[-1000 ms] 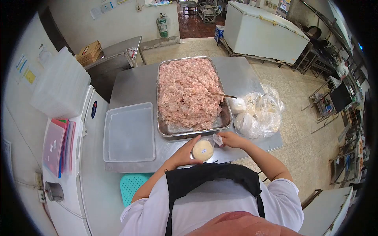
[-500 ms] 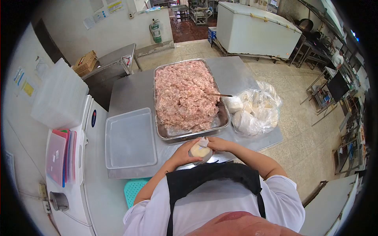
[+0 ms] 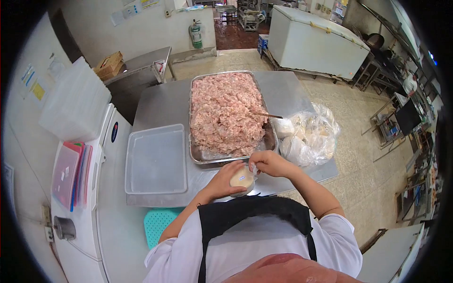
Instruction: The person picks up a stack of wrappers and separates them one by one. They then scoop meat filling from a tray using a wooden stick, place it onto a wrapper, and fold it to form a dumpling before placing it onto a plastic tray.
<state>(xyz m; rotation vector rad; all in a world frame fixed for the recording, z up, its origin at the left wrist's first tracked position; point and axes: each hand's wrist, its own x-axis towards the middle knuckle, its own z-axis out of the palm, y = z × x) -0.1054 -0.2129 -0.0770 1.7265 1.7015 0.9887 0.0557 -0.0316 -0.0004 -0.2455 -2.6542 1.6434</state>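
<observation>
My left hand (image 3: 224, 182) is wrapped round the side of a stack of pale round wrappers (image 3: 241, 178) in clear plastic, close to my apron. At the upper right of the stack, my right hand (image 3: 265, 163) pinches the edge of the clear plastic. Just beyond my hands stands a metal tray (image 3: 272, 141) heaped with pink minced meat (image 3: 226, 111). A thin brown stick (image 3: 267, 115) pokes out of the meat on the right. Plastic bags with more pale rounds (image 3: 309, 137) lie to the right of the tray.
A translucent shallow box (image 3: 156, 160) lies on the metal table (image 3: 158, 106) at the left. A turquoise perforated stool (image 3: 160, 224) stands below the table's near edge. To the left is a white appliance (image 3: 113, 188) holding stacked clear containers (image 3: 75, 104) and coloured boards (image 3: 71, 174).
My right hand has moved up and right, drawing the plastic off the top of the stack. More of the top wrapper shows. The camera view has shifted slightly.
</observation>
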